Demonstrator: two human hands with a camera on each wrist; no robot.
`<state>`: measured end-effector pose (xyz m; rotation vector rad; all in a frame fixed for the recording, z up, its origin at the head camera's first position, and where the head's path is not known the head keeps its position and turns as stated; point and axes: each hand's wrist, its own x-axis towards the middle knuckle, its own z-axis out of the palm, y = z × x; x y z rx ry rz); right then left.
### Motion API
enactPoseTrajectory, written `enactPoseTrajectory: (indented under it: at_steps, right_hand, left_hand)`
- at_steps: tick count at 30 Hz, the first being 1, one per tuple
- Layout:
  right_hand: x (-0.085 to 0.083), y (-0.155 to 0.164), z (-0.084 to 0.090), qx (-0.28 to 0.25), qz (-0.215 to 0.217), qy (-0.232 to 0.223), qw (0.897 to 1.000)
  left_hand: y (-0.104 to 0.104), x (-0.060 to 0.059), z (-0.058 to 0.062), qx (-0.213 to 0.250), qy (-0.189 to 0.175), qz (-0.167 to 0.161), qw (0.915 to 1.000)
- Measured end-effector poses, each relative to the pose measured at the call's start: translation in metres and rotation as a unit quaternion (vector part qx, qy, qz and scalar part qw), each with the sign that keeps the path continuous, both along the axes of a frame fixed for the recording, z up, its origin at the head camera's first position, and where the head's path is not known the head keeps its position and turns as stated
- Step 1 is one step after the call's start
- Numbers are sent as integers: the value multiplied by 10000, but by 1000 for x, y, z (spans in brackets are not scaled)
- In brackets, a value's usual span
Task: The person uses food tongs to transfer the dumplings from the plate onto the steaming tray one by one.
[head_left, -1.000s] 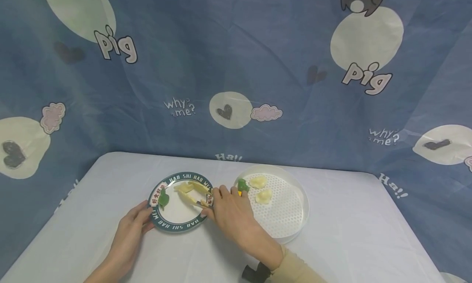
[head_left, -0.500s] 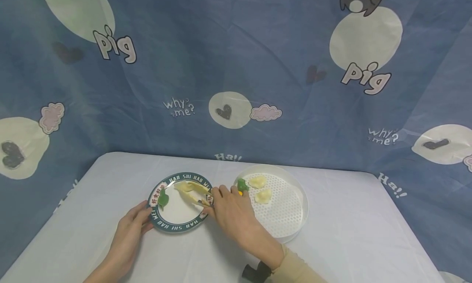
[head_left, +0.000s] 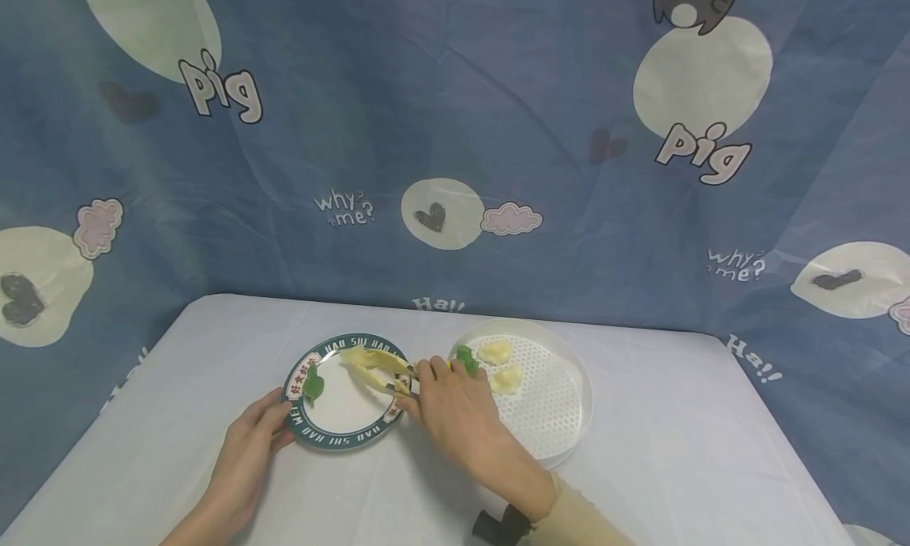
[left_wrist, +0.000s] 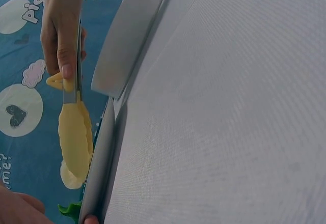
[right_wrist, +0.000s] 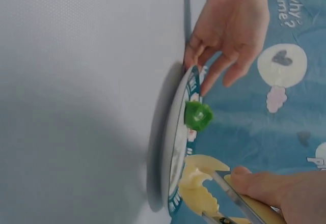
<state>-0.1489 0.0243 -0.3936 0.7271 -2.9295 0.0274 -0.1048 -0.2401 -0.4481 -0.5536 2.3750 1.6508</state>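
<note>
Two hands busy — our right hand (head_left: 446, 400) squeezes tongs (head_left: 380, 370) round a dumpling (head_left: 355, 357); our left hand (head_left: 250, 443) grips the plate (head_left: 340, 435) rim — we ease open low.

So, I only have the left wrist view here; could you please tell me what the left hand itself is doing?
Observer: The left hand pinches the near-left rim of the plate, which lies flat on the table.
Operator: Thank you. And what is in the white tray beyond it?
Observer: The perforated tray holds two pale dumplings and a green piece at its left edge, just past the right hand.
</note>
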Motion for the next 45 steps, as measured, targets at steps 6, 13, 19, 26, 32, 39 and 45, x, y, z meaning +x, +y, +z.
enactPoseTrajectory:
  at_steps: [6, 13, 19, 26, 32, 39, 45]
  right_hand:
    - [2, 10, 5, -74, -89, 54, 9999]
    - [5, 23, 11, -232, -178, 25, 9996]
    - [7, 32, 17, -258, -310, 25, 9992]
    - [9, 48, 25, -353, -428, 36, 9985]
    - [10, 63, 27, -432, -599, 244, 9970]
    - [11, 75, 27, -351, -622, 291, 9970]
    - [12, 86, 31, -349, -761, 69, 9965]
  left_hand:
    - [0, 1, 1, 93, -29, 30, 9999]
    - [0, 0, 0, 197, -6, 55, 9998]
    - [0, 0, -1, 158, 44, 54, 9998]
    - [1, -1, -1, 16, 25, 55, 10000]
    - [-1, -1, 0, -5, -19, 31, 10000]
    - [-2, 1, 1, 5, -13, -83, 10000]
    - [-1, 0, -1, 36, -13, -59, 10000]
